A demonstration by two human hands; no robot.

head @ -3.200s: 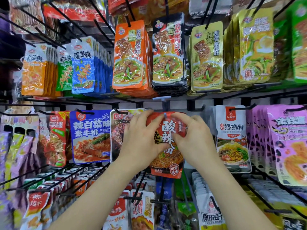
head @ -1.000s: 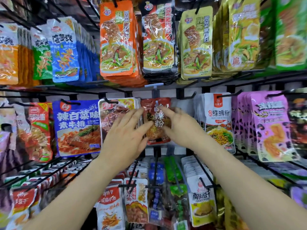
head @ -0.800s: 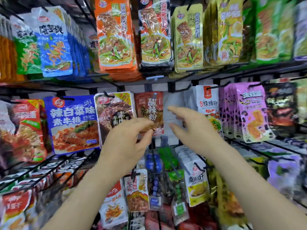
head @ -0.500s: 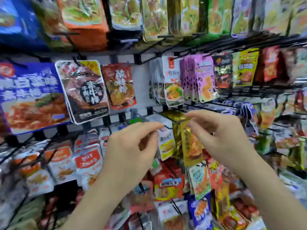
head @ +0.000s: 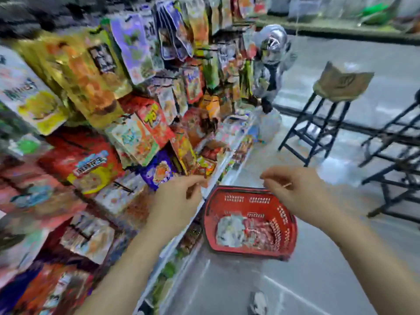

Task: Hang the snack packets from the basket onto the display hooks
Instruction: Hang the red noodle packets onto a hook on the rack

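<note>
On the floor (head: 318, 280), the red basket (head: 236, 198) holds snack packets (head: 245, 230) yet to be hung, while the left hand (head: 179, 194) and right hand (head: 295, 192) hover above, fingers loosely curled and empty.

Glossy grey floor (head: 227, 287), with black metal stools (head: 318, 123) at right, one bearing cardboard (head: 343, 84).

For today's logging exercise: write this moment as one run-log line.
left hand empty | right hand empty, above basket | packets in basket
</note>
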